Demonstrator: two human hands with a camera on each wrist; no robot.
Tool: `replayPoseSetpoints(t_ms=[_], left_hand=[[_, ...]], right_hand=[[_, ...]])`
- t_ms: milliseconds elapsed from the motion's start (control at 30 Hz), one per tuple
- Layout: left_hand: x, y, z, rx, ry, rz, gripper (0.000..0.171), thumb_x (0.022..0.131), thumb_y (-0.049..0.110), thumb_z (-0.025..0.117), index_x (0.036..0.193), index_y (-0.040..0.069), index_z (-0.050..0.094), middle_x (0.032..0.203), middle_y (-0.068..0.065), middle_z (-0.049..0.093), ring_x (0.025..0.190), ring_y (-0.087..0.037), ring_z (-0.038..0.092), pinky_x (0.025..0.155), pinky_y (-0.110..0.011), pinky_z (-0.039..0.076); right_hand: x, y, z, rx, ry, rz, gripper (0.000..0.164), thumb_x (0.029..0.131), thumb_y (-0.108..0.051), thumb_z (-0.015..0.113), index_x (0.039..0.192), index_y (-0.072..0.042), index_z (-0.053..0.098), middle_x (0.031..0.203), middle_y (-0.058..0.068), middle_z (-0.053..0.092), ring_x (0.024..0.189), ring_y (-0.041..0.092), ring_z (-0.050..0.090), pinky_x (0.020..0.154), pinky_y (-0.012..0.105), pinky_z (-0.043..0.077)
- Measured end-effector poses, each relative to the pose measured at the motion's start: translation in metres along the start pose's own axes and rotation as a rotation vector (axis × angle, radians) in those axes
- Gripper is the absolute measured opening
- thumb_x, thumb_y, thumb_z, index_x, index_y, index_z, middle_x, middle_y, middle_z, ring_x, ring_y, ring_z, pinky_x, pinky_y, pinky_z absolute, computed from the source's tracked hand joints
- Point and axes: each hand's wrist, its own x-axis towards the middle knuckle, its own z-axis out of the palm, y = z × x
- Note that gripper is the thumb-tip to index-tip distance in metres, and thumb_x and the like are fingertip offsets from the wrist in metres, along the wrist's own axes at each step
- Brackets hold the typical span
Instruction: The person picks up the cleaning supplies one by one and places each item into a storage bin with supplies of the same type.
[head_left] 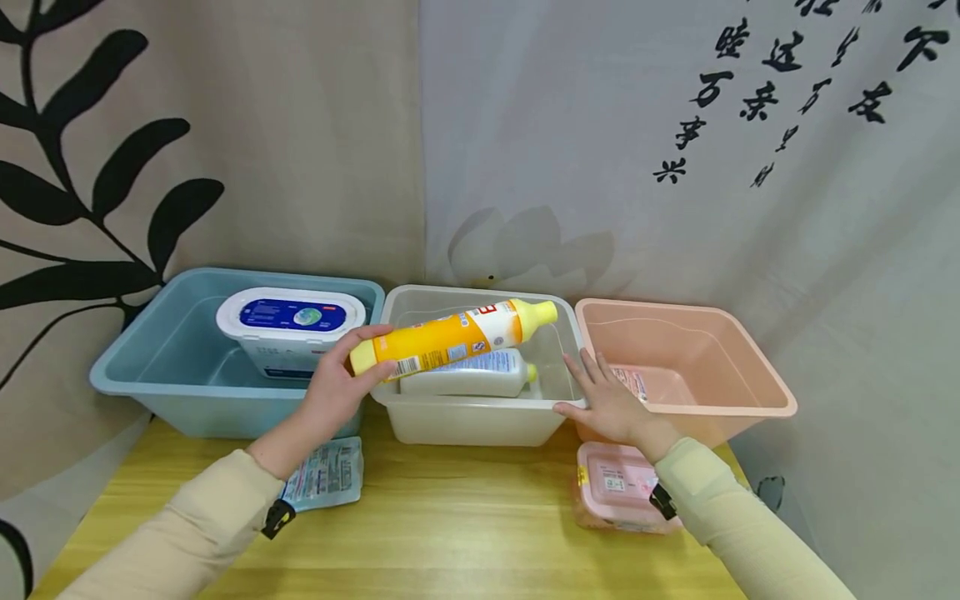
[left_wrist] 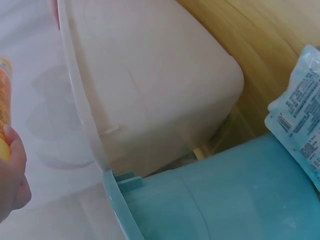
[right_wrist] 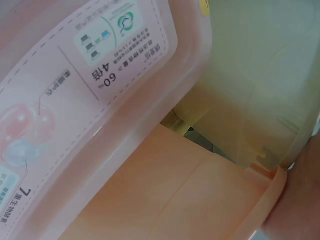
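Observation:
In the head view my left hand (head_left: 339,385) grips a yellow bottle (head_left: 442,340) by its base end. The bottle lies nearly level over the white bin (head_left: 472,423), its pale yellow cap pointing right and slightly up. Below it in that bin lies a white bottle (head_left: 457,383) with a yellow-green cap, partly covered. My right hand (head_left: 611,404) has its fingers spread at the right rim of the white bin, beside the peach bin (head_left: 720,404). The left wrist view catches only part of the left hand (left_wrist: 12,175) and bottle (left_wrist: 5,95) at its edge.
On the left, a blue bin (head_left: 217,404) contains a white lidded box (head_left: 300,325) with a blue label. A light blue pouch (head_left: 330,475) lies before it on the wooden table (head_left: 465,533). A pink lidded box (head_left: 615,483) sits below my right forearm. A packet (head_left: 630,382) lies in the peach bin.

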Motion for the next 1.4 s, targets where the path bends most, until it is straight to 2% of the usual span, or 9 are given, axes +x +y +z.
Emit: replayPoseSetpoints(t_ms=[300,500,667,933,1167,1300,1400], left_hand=[[0.017,0.003,0.005,-0.161,0.026,-0.096,0.046,0.094,0.018,0.055,0.134,0.009,0.032,0.138,-0.013,0.037,0.120,-0.028,0.043,0.087,-0.011,0.046],[0.030,0.006,0.008,-0.233,0.019,-0.173,0.050,0.096,0.022,0.052,0.137,0.010,0.027,0.140,-0.014,0.033,0.125,-0.031,0.040,0.096,-0.034,0.045],[0.040,0.011,0.010,-0.261,0.022,-0.218,0.051,0.097,0.024,0.050,0.140,0.010,0.025,0.144,-0.014,0.029,0.128,-0.032,0.037,0.099,-0.039,0.044],[0.059,0.019,0.015,-0.217,-0.001,-0.249,0.053,0.097,0.023,0.048,0.142,0.009,0.024,0.144,-0.016,0.029,0.124,-0.032,0.039,0.094,-0.030,0.049],[0.076,0.019,0.029,-0.126,-0.026,-0.294,0.046,0.097,0.021,0.049,0.138,0.011,0.030,0.140,-0.016,0.035,0.118,-0.032,0.042,0.095,-0.036,0.048],[0.082,0.017,0.037,-0.065,-0.036,-0.305,0.046,0.095,0.021,0.052,0.136,0.011,0.033,0.136,-0.016,0.039,0.113,-0.029,0.045,0.082,-0.027,0.050],[0.084,0.016,0.042,-0.052,-0.043,-0.300,0.047,0.095,0.019,0.053,0.136,0.009,0.034,0.134,-0.017,0.040,0.110,-0.029,0.046,0.071,-0.020,0.048]], right_hand=[[0.000,0.001,-0.001,-0.013,0.006,-0.009,0.085,0.089,-0.056,0.049,0.151,-0.011,0.012,0.156,0.022,0.003,0.142,0.047,0.001,0.109,0.064,0.018],[-0.002,0.002,-0.001,-0.015,0.007,-0.012,0.085,0.089,-0.057,0.049,0.151,-0.011,0.012,0.156,0.022,0.004,0.142,0.046,0.001,0.109,0.063,0.019],[-0.003,0.001,-0.002,-0.013,0.010,-0.015,0.085,0.089,-0.057,0.050,0.151,-0.011,0.013,0.156,0.022,0.005,0.142,0.046,0.002,0.109,0.063,0.020],[-0.005,0.002,-0.003,-0.014,0.010,-0.017,0.085,0.089,-0.056,0.050,0.151,-0.010,0.014,0.156,0.022,0.005,0.142,0.046,0.002,0.108,0.063,0.020],[-0.007,0.001,-0.002,-0.012,0.008,-0.023,0.085,0.089,-0.056,0.050,0.151,-0.011,0.013,0.156,0.023,0.005,0.141,0.047,0.002,0.107,0.064,0.022],[-0.009,0.002,-0.001,-0.011,0.009,-0.024,0.085,0.089,-0.057,0.050,0.151,-0.012,0.013,0.156,0.022,0.005,0.142,0.046,0.002,0.107,0.064,0.022],[-0.010,0.002,-0.001,-0.014,0.015,-0.032,0.085,0.089,-0.056,0.050,0.151,-0.011,0.013,0.156,0.023,0.006,0.141,0.047,0.003,0.108,0.063,0.022]])
